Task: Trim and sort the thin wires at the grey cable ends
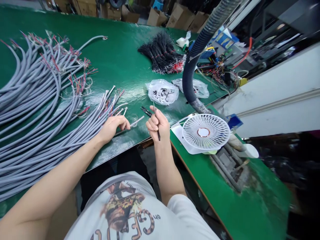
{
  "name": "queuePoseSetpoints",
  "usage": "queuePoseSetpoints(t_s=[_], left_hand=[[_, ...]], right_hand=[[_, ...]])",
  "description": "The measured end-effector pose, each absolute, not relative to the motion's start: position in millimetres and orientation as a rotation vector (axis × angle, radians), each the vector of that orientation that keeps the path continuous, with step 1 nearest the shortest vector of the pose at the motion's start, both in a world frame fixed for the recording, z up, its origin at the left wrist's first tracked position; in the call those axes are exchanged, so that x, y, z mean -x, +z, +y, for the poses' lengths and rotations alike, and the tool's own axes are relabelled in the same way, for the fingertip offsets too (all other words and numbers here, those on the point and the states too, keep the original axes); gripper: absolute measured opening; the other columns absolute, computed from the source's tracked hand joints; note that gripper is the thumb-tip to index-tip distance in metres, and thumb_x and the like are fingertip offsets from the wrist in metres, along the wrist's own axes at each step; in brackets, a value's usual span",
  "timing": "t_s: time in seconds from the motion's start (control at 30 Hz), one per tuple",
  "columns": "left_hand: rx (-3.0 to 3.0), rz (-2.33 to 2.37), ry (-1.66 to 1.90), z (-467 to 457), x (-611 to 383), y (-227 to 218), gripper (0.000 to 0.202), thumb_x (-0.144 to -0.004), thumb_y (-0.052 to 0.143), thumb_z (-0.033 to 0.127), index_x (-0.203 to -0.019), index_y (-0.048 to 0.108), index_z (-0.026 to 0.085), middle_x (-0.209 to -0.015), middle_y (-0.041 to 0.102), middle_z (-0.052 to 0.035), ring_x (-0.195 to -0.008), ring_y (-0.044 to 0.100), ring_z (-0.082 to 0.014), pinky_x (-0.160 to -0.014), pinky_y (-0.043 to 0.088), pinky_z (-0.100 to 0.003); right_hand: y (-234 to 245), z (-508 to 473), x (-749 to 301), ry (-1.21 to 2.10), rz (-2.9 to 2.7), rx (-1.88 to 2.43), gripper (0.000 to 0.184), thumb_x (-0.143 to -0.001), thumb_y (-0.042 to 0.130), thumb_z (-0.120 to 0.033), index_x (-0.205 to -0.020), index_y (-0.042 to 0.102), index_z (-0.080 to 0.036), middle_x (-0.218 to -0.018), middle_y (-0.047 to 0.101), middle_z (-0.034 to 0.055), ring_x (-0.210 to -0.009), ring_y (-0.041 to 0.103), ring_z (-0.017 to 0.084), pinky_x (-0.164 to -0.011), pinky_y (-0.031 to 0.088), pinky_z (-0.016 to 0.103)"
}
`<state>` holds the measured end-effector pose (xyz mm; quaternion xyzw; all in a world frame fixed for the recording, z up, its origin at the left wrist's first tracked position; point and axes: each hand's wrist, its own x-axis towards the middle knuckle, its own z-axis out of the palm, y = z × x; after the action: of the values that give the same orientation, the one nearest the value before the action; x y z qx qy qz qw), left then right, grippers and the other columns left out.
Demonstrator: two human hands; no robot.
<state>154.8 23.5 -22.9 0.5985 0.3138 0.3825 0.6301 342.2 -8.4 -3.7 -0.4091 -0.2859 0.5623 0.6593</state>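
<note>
My left hand (113, 128) is closed around a grey cable at the front edge of the green table. The cable's stripped end (137, 121) sticks out to the right of my fingers, with pale strands. My right hand (158, 124) grips a thin pointed tool (158, 135), its slim tip up and dark end down; its exact kind does not show. Just behind my right fingers lies a black tool (146, 111), partly hidden. Many grey cables (82, 140) with stripped ends and coloured wires lie under and beside my left arm.
Another heap of grey cables (37, 76) lies at left. Plastic bags of small black parts (163, 92) and black wire bundles (162, 53) lie farther back. A flexible duct (190, 73) hangs at right, above a white fan (206, 132). Cardboard boxes (180, 16) stand behind the table.
</note>
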Motion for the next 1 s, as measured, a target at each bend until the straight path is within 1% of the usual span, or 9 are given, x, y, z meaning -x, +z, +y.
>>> queuePoseSetpoints(t_s=[0.17, 0.3, 0.4, 0.53, 0.73, 0.8, 0.87, 0.9, 1.0], left_hand=[[-1.202, 0.73, 0.915, 27, -157, -24, 0.018, -0.076, 0.053, 0.027, -0.069, 0.065, 0.016, -0.049, 0.055, -0.0009, -0.058, 0.053, -0.0176, -0.068, 0.043, -0.031], [-1.219, 0.735, 0.89, 26, -156, -22, 0.022, -0.075, 0.054, 0.028, -0.074, 0.07, 0.013, -0.047, 0.054, -0.001, -0.059, 0.054, -0.0179, -0.07, 0.043, -0.031], [-1.226, 0.743, 0.876, 25, -156, -22, 0.025, -0.076, 0.054, 0.03, -0.076, 0.072, 0.013, -0.047, 0.054, -0.0009, -0.055, 0.051, -0.0165, -0.067, 0.042, -0.031], [-1.213, 0.734, 0.864, 24, -155, -18, 0.027, -0.075, 0.053, 0.031, -0.059, 0.067, 0.014, -0.051, 0.057, -0.0036, -0.052, 0.049, -0.015, -0.059, 0.037, -0.031], [-0.992, 0.549, 1.033, 35, -138, 0, 0.047, -0.078, 0.05, 0.036, -0.035, 0.04, 0.019, -0.046, 0.047, -0.0044, -0.052, 0.046, -0.0148, -0.055, 0.04, -0.03], [-0.95, 0.595, 1.138, 39, -130, 4, 0.037, -0.076, 0.056, 0.038, -0.046, 0.051, 0.018, -0.061, 0.057, -0.0045, -0.06, 0.052, -0.0148, -0.057, 0.043, -0.029], [-1.047, 0.719, 1.097, 40, -127, 4, 0.019, -0.07, 0.066, 0.036, -0.07, 0.064, 0.017, -0.083, 0.065, -0.0047, -0.072, 0.058, -0.0152, -0.063, 0.047, -0.027], [-1.135, 0.777, 1.018, 38, -128, 3, 0.024, -0.066, 0.072, 0.033, -0.082, 0.066, 0.017, -0.091, 0.066, -0.0047, -0.076, 0.059, -0.0151, -0.065, 0.048, -0.027], [-1.377, 0.83, 0.701, 30, -136, -5, 0.037, -0.061, 0.079, 0.029, -0.093, 0.064, 0.016, -0.081, 0.066, -0.0027, -0.063, 0.057, -0.0117, -0.058, 0.047, -0.024]], right_hand=[[-6, -16, -340, 1.107, -0.802, 1.007, 0.026, -0.079, 0.065, -0.042, -0.092, 0.054, -0.022, -0.047, 0.034, -0.012, -0.033, 0.026, 0.003, -0.037, 0.024, 0.017], [-15, -15, -331, 1.186, -0.876, 1.108, 0.037, -0.073, 0.072, -0.043, -0.099, 0.055, -0.022, -0.046, 0.027, -0.0139, -0.034, 0.02, 0.002, -0.035, 0.019, 0.018], [-20, -12, -323, 1.308, -0.968, 1.146, 0.04, -0.066, 0.078, -0.038, -0.096, 0.059, -0.018, -0.048, 0.032, -0.0132, -0.036, 0.024, 0.001, -0.036, 0.019, 0.018], [-24, -9, -316, 1.405, -0.914, 1.113, 0.033, -0.063, 0.078, -0.04, -0.073, 0.058, -0.015, -0.044, 0.032, -0.0127, -0.033, 0.023, 0.0, -0.036, 0.014, 0.018], [-36, -8, -318, 1.43, -0.636, 1.005, 0.027, -0.063, 0.075, -0.032, -0.069, 0.052, -0.017, -0.04, 0.033, -0.0136, -0.03, 0.021, 0.0, -0.034, 0.014, 0.017], [-37, -9, -318, 1.4, -0.588, 0.994, 0.026, -0.066, 0.072, -0.031, -0.068, 0.05, -0.018, -0.041, 0.033, -0.0134, -0.03, 0.021, 0.0, -0.034, 0.015, 0.016], [-36, -9, -317, 1.374, -0.609, 0.979, 0.024, -0.069, 0.07, -0.031, -0.069, 0.05, -0.018, -0.043, 0.037, -0.0123, -0.03, 0.023, 0.0, -0.034, 0.015, 0.016], [-34, -9, -316, 1.366, -0.629, 0.969, 0.023, -0.07, 0.069, -0.031, -0.069, 0.051, -0.018, -0.044, 0.039, -0.0117, -0.03, 0.023, 0.0, -0.034, 0.015, 0.016], [-27, -6, -310, 1.345, -0.654, 0.93, 0.021, -0.074, 0.067, -0.031, -0.073, 0.051, -0.018, -0.045, 0.044, -0.0108, -0.029, 0.023, 0.0, -0.032, 0.015, 0.017]])
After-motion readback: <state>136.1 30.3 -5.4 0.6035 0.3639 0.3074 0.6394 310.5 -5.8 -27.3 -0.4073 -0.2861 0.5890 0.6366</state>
